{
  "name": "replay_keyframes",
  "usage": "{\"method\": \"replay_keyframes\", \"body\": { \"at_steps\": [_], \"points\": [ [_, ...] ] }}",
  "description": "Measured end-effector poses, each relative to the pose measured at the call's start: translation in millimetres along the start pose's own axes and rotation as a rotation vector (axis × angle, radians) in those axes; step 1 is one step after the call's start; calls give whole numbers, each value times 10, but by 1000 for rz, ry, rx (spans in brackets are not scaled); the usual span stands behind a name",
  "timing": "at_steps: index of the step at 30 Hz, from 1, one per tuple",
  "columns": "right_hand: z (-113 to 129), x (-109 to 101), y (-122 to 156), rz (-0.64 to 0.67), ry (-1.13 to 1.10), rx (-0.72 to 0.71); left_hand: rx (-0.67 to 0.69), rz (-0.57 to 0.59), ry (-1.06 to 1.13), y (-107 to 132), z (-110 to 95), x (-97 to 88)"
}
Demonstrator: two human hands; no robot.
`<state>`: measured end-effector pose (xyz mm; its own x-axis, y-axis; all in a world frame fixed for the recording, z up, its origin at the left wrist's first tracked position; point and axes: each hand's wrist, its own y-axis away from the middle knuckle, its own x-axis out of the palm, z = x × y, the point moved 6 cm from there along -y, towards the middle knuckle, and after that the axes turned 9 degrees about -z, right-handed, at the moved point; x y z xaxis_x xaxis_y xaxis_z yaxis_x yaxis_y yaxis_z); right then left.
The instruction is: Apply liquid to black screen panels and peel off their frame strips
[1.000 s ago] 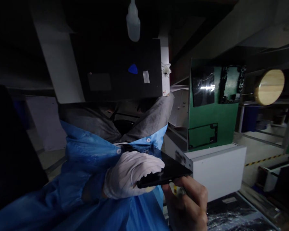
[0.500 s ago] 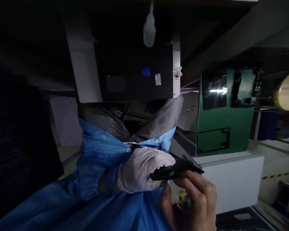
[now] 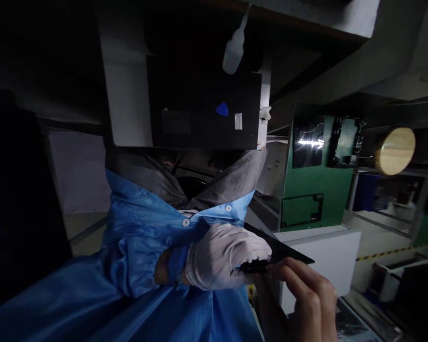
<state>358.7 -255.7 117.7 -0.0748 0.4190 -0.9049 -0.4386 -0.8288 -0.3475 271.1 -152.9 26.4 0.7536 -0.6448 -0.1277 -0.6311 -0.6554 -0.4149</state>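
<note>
My left hand (image 3: 224,259), in a white glove with a blue band at the wrist, is closed around a thin dark flat panel (image 3: 288,251) in front of my blue smock. One pointed corner of the panel sticks out to the right, past the gloved fingers. My bare right hand (image 3: 310,289) has its thumb and fingertips pinched at the panel's near edge. Shadow and the glove hide much of the panel, so its exact kind does not show.
Ahead, a black mat (image 3: 203,95) on a white bench (image 3: 128,99) bears a blue triangular pick (image 3: 222,109) and a small silver strip (image 3: 238,121). A dropper bottle (image 3: 233,54) is beyond. Rightward, black frames lie on a green mat (image 3: 306,185), near a round wooden stool seat (image 3: 395,151).
Both hands and the panel have shifted slightly right in the view. My right fingertips have closed in on the panel's near edge. The green mat appears further left as the view turned.
</note>
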Motion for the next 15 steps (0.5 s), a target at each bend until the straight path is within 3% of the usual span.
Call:
{"method": "replay_keyframes", "body": {
  "at_steps": [3, 9, 15],
  "points": [
    [-62, -47, -9, -34, 57, 2, 14, 9, 46, 10, 47, 130],
    [-193, 56, -41, 44, 116, -41, 8, 36, 95, 55, 266, 339],
    [-225, 83, -104, 63, 123, -58, 38, 45, 11, -105, 281, 353]
  ]
}}
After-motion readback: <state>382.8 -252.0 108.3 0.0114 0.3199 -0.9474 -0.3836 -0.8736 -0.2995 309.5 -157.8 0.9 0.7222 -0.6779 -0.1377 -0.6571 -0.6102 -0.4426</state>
